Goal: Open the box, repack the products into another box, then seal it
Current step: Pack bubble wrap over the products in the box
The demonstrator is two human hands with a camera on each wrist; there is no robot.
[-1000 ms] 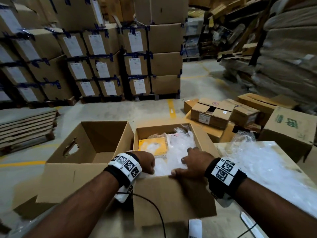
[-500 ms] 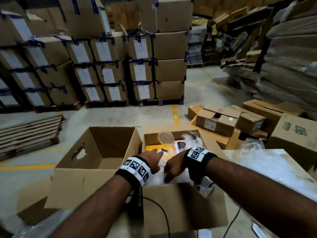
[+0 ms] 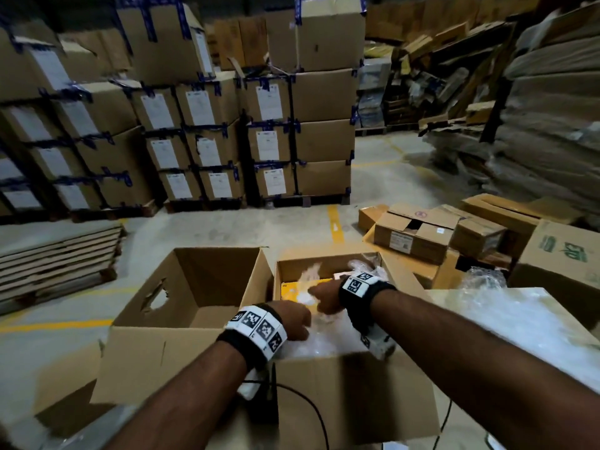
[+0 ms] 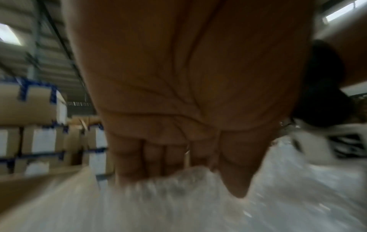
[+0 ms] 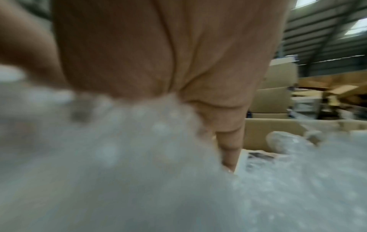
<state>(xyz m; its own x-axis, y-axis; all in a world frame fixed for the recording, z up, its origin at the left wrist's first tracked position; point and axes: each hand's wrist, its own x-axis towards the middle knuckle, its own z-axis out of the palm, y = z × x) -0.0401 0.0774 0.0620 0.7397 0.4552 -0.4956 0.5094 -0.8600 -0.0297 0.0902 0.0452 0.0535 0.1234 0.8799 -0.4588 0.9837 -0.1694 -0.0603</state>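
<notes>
Two open cardboard boxes stand side by side in front of me. The left box (image 3: pixel 194 287) looks empty inside. The right box (image 3: pixel 354 394) holds clear bubble wrap (image 3: pixel 321 342) over a yellow product (image 3: pixel 292 289). Both hands are inside the right box. My left hand (image 3: pixel 300 323) curls its fingers (image 4: pixel 157 158) into the bubble wrap (image 4: pixel 178 204) near the box's left wall. My right hand (image 3: pixel 319 298) sits just beyond it, with wrap (image 5: pixel 139 141) bunched in its palm. A printed product edge (image 5: pixel 256 158) shows under the wrap.
A sheet of bubble wrap (image 3: pixel 519 326) lies on the table to the right. Stacked, labelled cartons (image 3: pixel 211 125) on pallets fill the back. Loose boxes (image 3: pixel 418 235) sit on the floor at right, flat pallets (image 3: pixel 58 254) at left. A black cable (image 3: pixel 308 404) hangs below my left wrist.
Both hands left the near rim of the right box and went deeper inside. The right hand swung left over the yellow product and gathered bubble wrap.
</notes>
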